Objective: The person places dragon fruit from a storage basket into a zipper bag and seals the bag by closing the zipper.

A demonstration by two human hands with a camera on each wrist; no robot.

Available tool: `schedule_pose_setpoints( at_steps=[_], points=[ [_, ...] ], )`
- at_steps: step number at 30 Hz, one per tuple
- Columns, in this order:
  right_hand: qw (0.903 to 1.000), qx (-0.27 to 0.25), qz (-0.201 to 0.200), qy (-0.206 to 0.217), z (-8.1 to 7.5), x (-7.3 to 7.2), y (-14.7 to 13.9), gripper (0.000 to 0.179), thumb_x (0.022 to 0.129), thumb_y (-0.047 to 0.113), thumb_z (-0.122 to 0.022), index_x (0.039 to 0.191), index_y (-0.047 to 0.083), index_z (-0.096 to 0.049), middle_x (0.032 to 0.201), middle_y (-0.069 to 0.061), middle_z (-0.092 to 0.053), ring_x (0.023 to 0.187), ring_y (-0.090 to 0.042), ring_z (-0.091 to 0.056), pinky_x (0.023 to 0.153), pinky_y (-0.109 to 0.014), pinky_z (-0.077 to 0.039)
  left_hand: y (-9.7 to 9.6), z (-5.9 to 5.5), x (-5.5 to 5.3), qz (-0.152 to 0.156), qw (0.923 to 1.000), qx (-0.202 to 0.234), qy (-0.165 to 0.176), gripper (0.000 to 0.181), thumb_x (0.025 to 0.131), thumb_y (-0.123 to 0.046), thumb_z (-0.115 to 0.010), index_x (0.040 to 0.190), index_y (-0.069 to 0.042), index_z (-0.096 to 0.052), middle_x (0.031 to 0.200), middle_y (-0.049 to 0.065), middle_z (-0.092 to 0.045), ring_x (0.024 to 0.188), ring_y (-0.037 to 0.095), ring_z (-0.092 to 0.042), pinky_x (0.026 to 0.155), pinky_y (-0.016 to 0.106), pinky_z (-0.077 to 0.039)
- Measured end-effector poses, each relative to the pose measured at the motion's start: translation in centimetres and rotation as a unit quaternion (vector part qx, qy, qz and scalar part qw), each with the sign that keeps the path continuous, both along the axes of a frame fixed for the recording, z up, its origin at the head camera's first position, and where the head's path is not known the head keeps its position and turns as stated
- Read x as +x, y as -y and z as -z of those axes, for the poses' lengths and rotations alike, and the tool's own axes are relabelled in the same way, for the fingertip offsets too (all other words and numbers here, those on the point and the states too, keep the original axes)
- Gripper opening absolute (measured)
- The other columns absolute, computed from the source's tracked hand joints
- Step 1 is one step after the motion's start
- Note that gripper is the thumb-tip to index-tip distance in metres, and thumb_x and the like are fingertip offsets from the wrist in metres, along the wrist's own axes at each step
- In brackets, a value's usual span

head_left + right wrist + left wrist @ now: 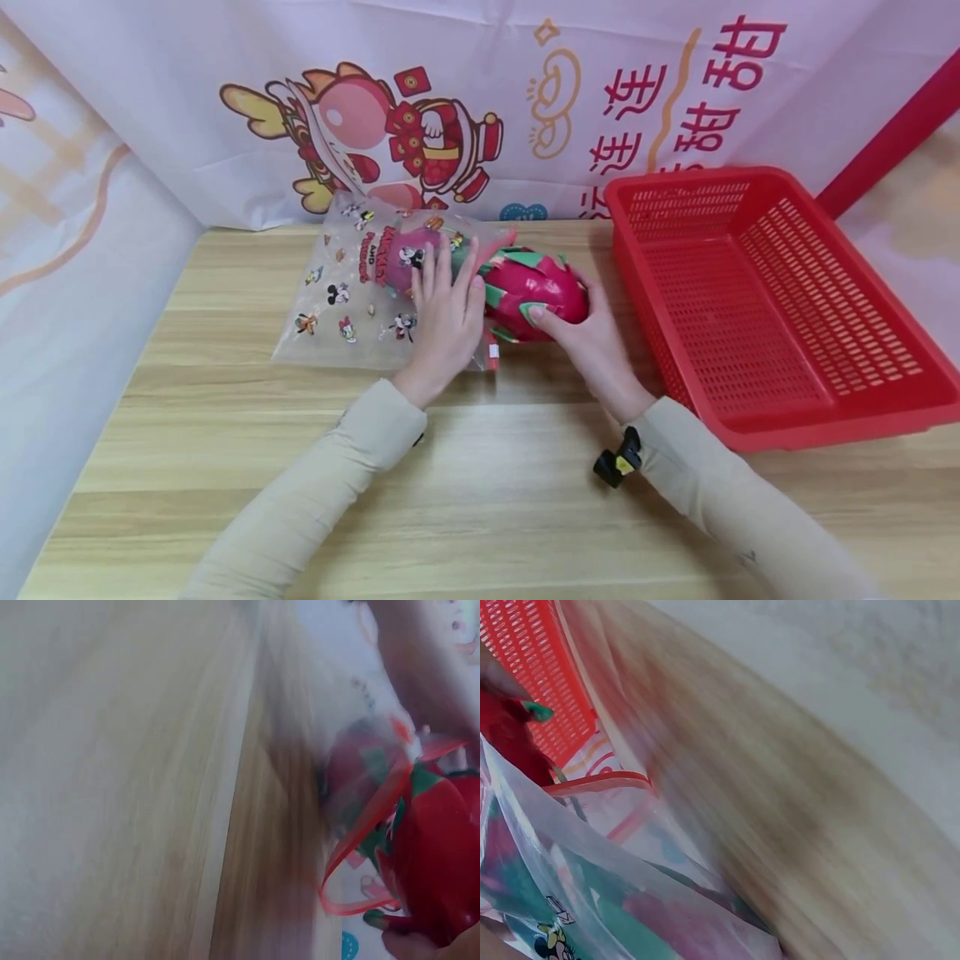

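A clear zip bag [360,308] with cartoon prints lies on the table, its red-edged mouth facing right. Inside it is one dragon fruit [408,246], seen dimly through the plastic. My left hand [447,321] rests on top of the bag near its mouth, fingers extended over the film. My right hand [592,342] grips a second dragon fruit [536,292], bright pink with green scales, from its right end. This fruit's left end is at the bag's mouth. In the right wrist view the red zip strip [367,825] loops between the two fruits.
A red plastic basket [750,433] with slotted walls stands right of my right hand. Behind the wooden table [487,517] hangs a printed cloth [555,108] with a cartoon figure and red lettering.
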State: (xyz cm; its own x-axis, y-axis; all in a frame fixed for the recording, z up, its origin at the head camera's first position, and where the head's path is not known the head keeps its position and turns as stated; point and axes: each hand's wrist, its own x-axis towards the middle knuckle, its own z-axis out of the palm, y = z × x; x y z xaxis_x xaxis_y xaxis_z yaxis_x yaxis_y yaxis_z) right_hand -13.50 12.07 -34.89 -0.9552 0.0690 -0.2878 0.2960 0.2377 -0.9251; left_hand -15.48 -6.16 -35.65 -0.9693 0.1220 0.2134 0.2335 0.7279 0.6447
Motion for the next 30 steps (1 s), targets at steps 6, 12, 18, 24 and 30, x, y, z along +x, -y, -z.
schedule_pose_setpoints(
  at_steps=[6, 12, 18, 24, 30],
  points=[
    [0.9990, 0.003, -0.024, -0.039, 1.2, -0.9, 0.1, 0.094, 0.075, 0.041, -0.079, 0.148, 0.035, -0.020, 0.150, 0.006, -0.030, 0.137, -0.019, -0.031, 0.099, -0.043, -0.051, -0.2, -0.1, 0.1, 0.002, 1.0000, -0.003, 0.008, 0.053, 0.103, -0.036, -0.027, 0.154, -0.022, -0.017, 0.163, 0.010, 0.002, 0.150, 0.031, 0.008, 0.120, 0.055, 0.010],
    [0.9975, -0.004, -0.043, -0.056, 2.1, -1.8, 0.1, 0.092, 0.078, 0.034, -0.077, 0.149, 0.030, -0.020, 0.151, 0.003, -0.030, 0.137, -0.020, -0.030, 0.102, -0.045, -0.049, -0.5, -0.1, 0.1, 0.006, 0.9997, 0.009, 0.022, 0.054, 0.103, -0.036, -0.027, 0.154, -0.020, -0.015, 0.163, 0.009, 0.005, 0.150, 0.031, 0.011, 0.119, 0.055, 0.012],
    [0.9957, 0.007, -0.076, -0.052, 2.7, -2.1, -0.1, 0.092, 0.077, 0.032, -0.077, 0.149, 0.031, -0.021, 0.151, 0.001, -0.030, 0.137, -0.022, -0.031, 0.102, -0.047, -0.048, -0.7, -0.1, 0.1, 0.006, 0.9996, 0.019, 0.019, 0.054, 0.103, -0.035, -0.026, 0.154, -0.018, -0.016, 0.163, 0.010, 0.005, 0.150, 0.032, 0.011, 0.119, 0.055, 0.013],
    [0.9928, 0.027, -0.114, -0.026, 3.3, -2.5, 0.7, 0.091, 0.077, 0.034, -0.077, 0.149, 0.033, -0.022, 0.151, 0.000, -0.031, 0.136, -0.025, -0.033, 0.102, -0.048, -0.048, -1.1, 0.5, 0.3, 0.023, 0.9994, 0.005, 0.025, 0.052, 0.104, -0.032, -0.024, 0.154, -0.018, -0.018, 0.163, 0.013, 0.001, 0.150, 0.033, 0.009, 0.118, 0.056, 0.013],
    [0.9923, 0.052, -0.111, -0.016, 3.4, -2.8, 1.8, 0.094, 0.074, 0.037, -0.079, 0.149, 0.031, -0.023, 0.151, 0.000, -0.032, 0.135, -0.025, -0.035, 0.102, -0.047, -0.048, -1.4, 0.8, 0.3, 0.035, 0.9986, -0.011, 0.037, 0.053, 0.103, -0.032, -0.025, 0.153, -0.018, -0.018, 0.163, 0.013, 0.001, 0.150, 0.032, 0.008, 0.119, 0.056, 0.012]
  ],
)
